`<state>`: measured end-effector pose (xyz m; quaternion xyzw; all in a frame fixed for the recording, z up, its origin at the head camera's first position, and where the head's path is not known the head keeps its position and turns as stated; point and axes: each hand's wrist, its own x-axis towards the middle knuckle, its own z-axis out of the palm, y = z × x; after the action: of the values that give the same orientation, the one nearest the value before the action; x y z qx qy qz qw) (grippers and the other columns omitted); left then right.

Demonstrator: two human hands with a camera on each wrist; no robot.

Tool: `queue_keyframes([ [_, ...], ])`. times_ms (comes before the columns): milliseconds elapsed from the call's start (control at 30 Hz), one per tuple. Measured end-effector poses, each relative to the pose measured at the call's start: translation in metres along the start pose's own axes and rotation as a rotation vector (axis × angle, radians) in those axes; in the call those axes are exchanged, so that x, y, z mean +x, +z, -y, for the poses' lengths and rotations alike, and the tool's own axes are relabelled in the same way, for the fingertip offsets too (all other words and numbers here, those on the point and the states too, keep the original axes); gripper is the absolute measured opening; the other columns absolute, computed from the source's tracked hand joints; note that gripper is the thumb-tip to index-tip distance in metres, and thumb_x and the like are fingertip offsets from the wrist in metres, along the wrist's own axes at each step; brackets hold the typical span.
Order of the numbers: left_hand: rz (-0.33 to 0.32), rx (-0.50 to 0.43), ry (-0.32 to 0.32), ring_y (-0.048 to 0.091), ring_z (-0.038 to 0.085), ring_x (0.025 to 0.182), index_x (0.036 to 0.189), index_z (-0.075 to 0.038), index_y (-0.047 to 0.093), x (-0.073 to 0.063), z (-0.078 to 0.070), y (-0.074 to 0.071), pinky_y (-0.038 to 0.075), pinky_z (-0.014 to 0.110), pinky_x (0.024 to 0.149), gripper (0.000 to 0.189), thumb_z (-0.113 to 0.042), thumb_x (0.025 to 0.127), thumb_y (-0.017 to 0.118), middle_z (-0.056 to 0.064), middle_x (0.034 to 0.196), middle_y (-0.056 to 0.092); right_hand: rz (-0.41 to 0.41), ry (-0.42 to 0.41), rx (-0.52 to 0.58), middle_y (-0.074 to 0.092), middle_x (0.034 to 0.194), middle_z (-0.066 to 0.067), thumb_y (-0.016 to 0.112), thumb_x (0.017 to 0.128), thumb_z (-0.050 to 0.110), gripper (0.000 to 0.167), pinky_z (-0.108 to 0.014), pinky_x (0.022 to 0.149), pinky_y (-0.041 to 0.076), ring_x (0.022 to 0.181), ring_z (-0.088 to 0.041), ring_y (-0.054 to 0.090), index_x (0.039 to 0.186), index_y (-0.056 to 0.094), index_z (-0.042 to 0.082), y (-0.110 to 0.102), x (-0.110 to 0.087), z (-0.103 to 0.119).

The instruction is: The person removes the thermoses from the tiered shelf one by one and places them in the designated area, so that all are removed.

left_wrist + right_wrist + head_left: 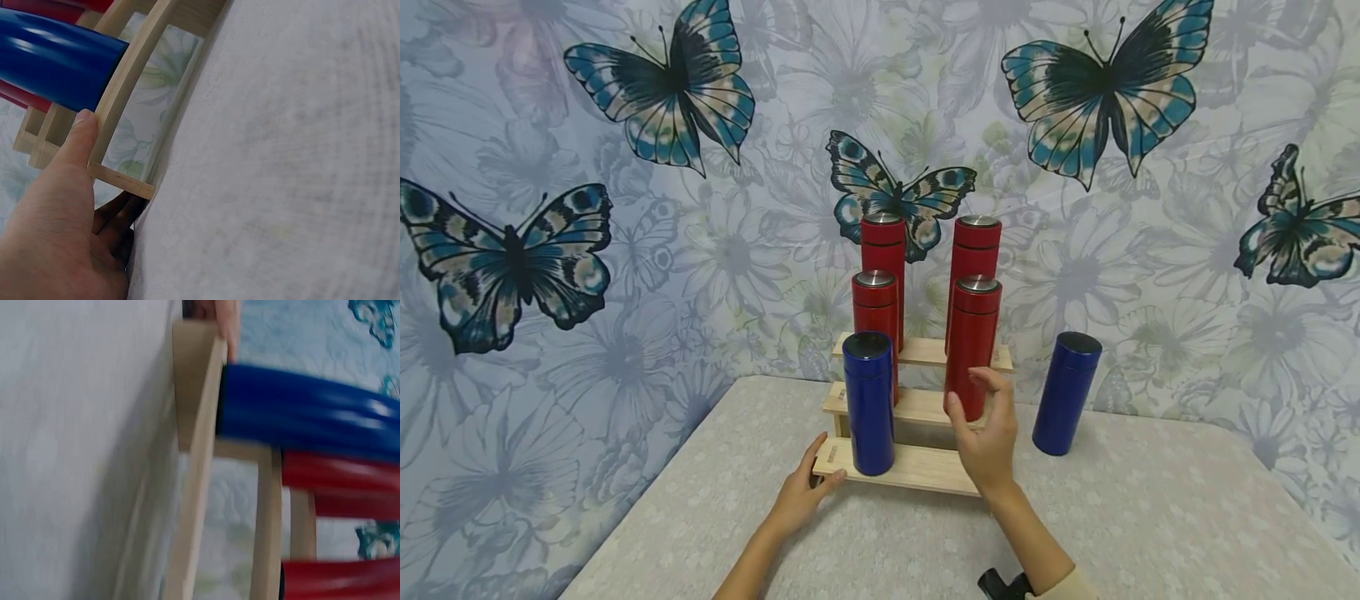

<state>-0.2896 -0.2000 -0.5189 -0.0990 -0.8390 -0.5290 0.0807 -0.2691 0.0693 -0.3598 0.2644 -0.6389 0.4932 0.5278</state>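
Blue flask on the worktop (1066, 396): it stood on its base just off the right end of the wooden rack (919, 403), dark lid up. Long axis near vertical; top slanted outward to the right in the head view, couldn't tell if real tilt or lens.

Key offset: that flask lay to the right of the right hand (991, 442), apart from it, and looked a bit farther from the person. Right hand was clearly the nearer one; left hand (799, 498) was at the opposite end of the rack.

Right hand: fingers arched, thumb spread away from them, wide C-shape, nothing held. The gap pointed roughly left, so the back of the hand was toward the worktop flask. It overlapped the middle-tier right red flask (973, 342) in the head view; contact not tellable. The right wrist view didn't show its fingers.

Left hand: gripped the left end of the bottom tier (932, 468), thumb (80, 137) on the board edge, other fingers around the end panel. Grip looked light, my read.

Second one, the bottom-tier blue flask (870, 408), stood upright toward the left end of that tier, near the left thumb. Its axis ran square to the board. Other three reds, middle left (875, 308), back left (883, 242) and back right (976, 242), stood upright on the upper tiers. Worktop (1165, 500) carried rack and flask.
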Motion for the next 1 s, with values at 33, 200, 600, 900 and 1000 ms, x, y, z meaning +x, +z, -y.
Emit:
queue_keyframes([
  [33,-0.001,-0.001,0.0,0.042,0.033,0.125,0.148,-0.019,0.017,0.0,0.0,0.0,0.035,0.049,0.099,0.078,-0.037,0.088,0.063,0.019,0.136,0.044,0.029,-0.003,0.017,0.052,0.105,-0.031,0.064,0.071,-0.015,0.043,-0.037,0.086,0.042,0.094,-0.04,0.051,0.11,0.046,-0.019,0.006,-0.002,0.004],
  [200,-0.002,0.002,0.0,0.041,0.034,0.125,0.148,-0.016,0.017,0.0,0.0,-0.001,0.034,0.05,0.099,0.079,-0.037,0.088,0.063,0.02,0.135,0.045,0.121,0.021,0.089,0.046,0.119,-0.024,0.068,0.073,-0.009,0.067,-0.049,0.084,0.043,0.103,-0.036,0.05,0.131,0.034,-0.012,0.037,-0.02,-0.003],
  [600,0.008,0.002,0.009,0.042,0.035,0.124,0.148,-0.024,0.017,0.0,0.002,0.0,0.037,0.05,0.098,0.075,-0.037,0.089,0.062,0.021,0.135,0.045,0.254,0.244,0.054,0.037,0.133,-0.013,0.075,0.078,0.022,0.088,-0.047,0.084,0.045,0.114,-0.028,0.044,0.145,0.02,0.006,0.083,-0.075,-0.024],
  [900,0.014,0.042,0.005,0.041,0.037,0.124,0.149,-0.017,0.016,0.0,0.001,-0.002,0.035,0.052,0.098,0.079,-0.041,0.088,0.06,0.023,0.137,0.041,0.295,0.304,-0.021,0.038,0.132,-0.011,0.079,0.074,0.03,0.101,-0.049,0.089,0.044,0.116,-0.026,0.045,0.149,0.013,0.013,0.097,-0.096,-0.032],
  [1000,0.014,0.041,0.004,0.042,0.037,0.123,0.149,-0.016,0.016,0.0,0.001,-0.002,0.036,0.052,0.098,0.079,-0.042,0.088,0.06,0.023,0.136,0.042,0.303,0.324,-0.037,0.038,0.134,-0.012,0.079,0.074,0.032,0.102,-0.052,0.09,0.043,0.117,-0.028,0.046,0.149,0.012,0.014,0.1,-0.1,-0.033],
])
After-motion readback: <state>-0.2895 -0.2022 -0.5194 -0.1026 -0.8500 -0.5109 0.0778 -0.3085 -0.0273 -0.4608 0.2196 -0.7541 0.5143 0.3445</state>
